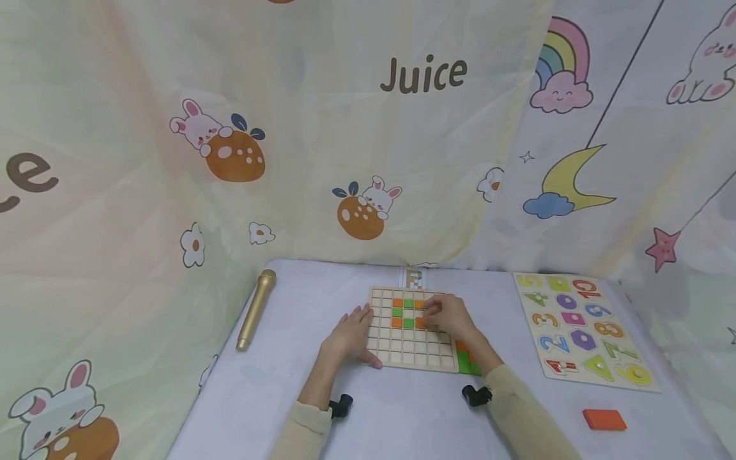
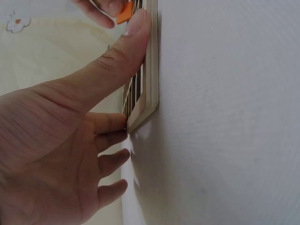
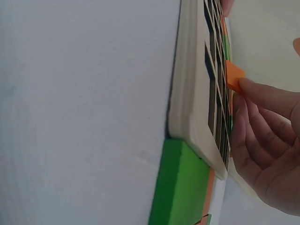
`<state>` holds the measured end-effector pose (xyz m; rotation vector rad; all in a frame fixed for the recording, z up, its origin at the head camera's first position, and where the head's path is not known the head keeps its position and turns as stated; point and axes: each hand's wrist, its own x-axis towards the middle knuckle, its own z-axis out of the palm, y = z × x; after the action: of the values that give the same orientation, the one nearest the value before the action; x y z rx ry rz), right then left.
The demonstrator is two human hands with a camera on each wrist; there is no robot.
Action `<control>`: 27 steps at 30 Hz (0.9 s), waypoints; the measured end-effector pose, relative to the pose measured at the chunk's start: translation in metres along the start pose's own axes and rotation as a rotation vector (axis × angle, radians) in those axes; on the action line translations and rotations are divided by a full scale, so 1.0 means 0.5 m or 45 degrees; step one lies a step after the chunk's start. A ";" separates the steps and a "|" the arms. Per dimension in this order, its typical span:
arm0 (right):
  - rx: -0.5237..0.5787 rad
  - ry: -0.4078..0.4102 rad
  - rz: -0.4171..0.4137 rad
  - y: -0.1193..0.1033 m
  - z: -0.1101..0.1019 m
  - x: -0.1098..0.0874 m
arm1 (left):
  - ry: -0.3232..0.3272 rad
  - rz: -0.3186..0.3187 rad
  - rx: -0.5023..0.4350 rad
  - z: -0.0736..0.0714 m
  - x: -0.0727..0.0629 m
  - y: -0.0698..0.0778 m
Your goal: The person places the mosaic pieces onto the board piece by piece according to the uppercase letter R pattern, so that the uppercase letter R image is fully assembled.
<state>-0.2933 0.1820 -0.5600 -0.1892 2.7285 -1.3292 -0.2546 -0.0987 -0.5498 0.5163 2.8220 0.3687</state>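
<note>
A wooden grid board [image 1: 411,350] lies on the table with orange and green square tiles in several of its cells. My left hand [image 1: 347,335] rests at its left side; the fingers are nearly straight against that edge, and the thumb [image 2: 110,65] lies over the near edge. Above the grid, my right hand [image 1: 448,316] pinches an orange tile [image 3: 234,76] between thumb and fingertips, the tile tilted against the cells. The right hand hides some cells. Green tiles [image 3: 185,178] and orange ones lie just beyond the board's right edge.
A gold microphone [image 1: 256,310] lies at the table's left edge. To the right is a puzzle board [image 1: 586,332] of numbers and shapes, with an orange block [image 1: 604,420] nearer the front. A small patterned card [image 1: 414,278] is behind the grid, by the printed cloth.
</note>
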 end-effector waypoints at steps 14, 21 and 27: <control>-0.022 -0.001 -0.011 0.003 0.008 -0.002 | -0.005 -0.011 0.002 -0.001 0.001 0.003; -0.011 0.077 -0.034 0.014 -0.032 -0.015 | 0.006 -0.011 0.000 0.000 0.002 0.002; -0.021 0.151 -0.079 0.029 -0.069 -0.035 | -0.002 -0.016 0.005 0.001 0.004 0.001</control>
<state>-0.2820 0.2205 -0.5494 -0.2047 2.8546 -1.3764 -0.2558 -0.0974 -0.5506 0.4990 2.8234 0.3607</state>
